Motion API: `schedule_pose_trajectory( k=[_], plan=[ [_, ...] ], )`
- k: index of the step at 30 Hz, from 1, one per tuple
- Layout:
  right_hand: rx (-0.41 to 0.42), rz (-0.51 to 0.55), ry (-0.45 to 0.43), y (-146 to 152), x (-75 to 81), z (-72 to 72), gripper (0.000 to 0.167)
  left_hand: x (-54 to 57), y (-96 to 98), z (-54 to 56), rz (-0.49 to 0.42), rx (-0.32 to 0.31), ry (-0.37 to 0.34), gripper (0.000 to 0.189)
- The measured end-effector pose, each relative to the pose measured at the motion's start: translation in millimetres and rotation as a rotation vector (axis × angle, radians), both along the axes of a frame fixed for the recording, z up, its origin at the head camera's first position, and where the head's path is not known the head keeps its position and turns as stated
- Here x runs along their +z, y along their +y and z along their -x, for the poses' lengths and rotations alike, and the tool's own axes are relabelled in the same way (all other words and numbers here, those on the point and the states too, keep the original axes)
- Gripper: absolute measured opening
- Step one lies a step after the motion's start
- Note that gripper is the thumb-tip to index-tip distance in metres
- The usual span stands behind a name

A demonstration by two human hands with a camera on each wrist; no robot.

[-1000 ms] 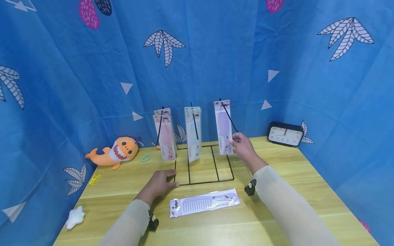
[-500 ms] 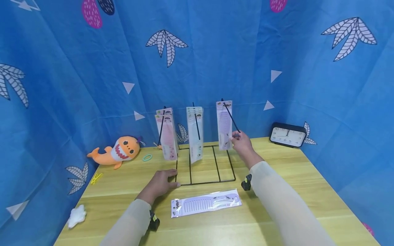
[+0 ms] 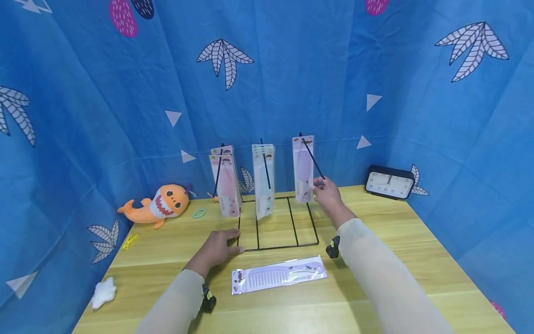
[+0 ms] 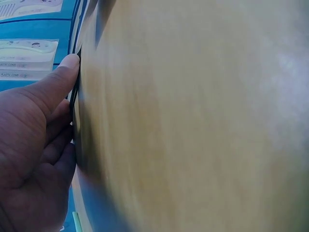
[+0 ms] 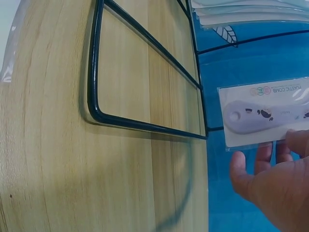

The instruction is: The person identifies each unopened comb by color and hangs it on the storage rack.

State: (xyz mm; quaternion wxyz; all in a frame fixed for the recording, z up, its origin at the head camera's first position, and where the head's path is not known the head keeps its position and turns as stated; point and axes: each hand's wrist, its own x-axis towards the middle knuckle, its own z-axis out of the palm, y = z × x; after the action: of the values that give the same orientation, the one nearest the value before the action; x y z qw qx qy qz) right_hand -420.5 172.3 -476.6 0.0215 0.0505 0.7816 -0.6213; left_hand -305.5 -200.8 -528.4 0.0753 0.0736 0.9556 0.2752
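A black wire rack (image 3: 275, 247) stands on the table, with its base frame flat and several hooks rising at the back. My left hand (image 3: 214, 252) rests on the rack's front left corner, thumb and fingertips touching the wire. At the right hook, my right hand (image 3: 328, 197) pinches the lower edge of a hanging packaged purple comb (image 3: 303, 169). Pink packaged combs (image 3: 227, 185) hang on the left hook; pale green packaged combs (image 3: 263, 181) hang on the middle one. Another packaged purple comb (image 3: 279, 274) lies on the table in front of the rack.
An orange shark plush (image 3: 160, 206) lies at the back left, near a teal ring (image 3: 199, 213). A yellow clip (image 3: 130, 241) and a white star-shaped piece (image 3: 104, 293) are at the left edge. A black clock (image 3: 390, 182) stands back right, before the blue curtain (image 3: 292, 83).
My right hand and the lower end of the hanging purple comb have moved slightly up and back, so the comb hangs nearer the curtain. My left hand stays on the rack corner.
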Motion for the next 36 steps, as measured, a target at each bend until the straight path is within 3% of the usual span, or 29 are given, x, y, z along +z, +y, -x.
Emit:
schedule_pose_trajectory(
  k=[11, 19, 24, 28, 32, 36],
  plan=[
    [0.015, 0.000, 0.023, 3.3, -1.7, -0.4, 0.036, -4.0, -1.2, 1.5, -0.012, 0.000, 0.001, 0.061],
    [0.023, 0.115, 0.056, 9.2, -2.9, -15.6, 0.044, -4.6, -2.8, 2.1, -0.015, -0.014, 0.006, 0.063],
    [0.091, -0.009, 0.087, 12.8, -6.6, -34.9, 0.044, -2.2, -1.6, 1.5, -0.018, -0.015, 0.000, 0.063],
    [0.226, -0.158, 0.135, 12.1, -9.9, -57.3, 0.038, -1.6, -1.4, 1.1, -0.014, -0.010, -0.006, 0.062],
    [0.456, -0.323, 0.205, 8.1, -7.5, -83.6, 0.035, -1.6, -1.6, 0.8, -0.015, -0.016, 0.007, 0.063],
    [0.697, -0.480, 0.257, 0.8, -2.8, -108.8, 0.044, -2.1, -1.6, 0.1, -0.027, -0.012, 0.005, 0.063]
  ],
)
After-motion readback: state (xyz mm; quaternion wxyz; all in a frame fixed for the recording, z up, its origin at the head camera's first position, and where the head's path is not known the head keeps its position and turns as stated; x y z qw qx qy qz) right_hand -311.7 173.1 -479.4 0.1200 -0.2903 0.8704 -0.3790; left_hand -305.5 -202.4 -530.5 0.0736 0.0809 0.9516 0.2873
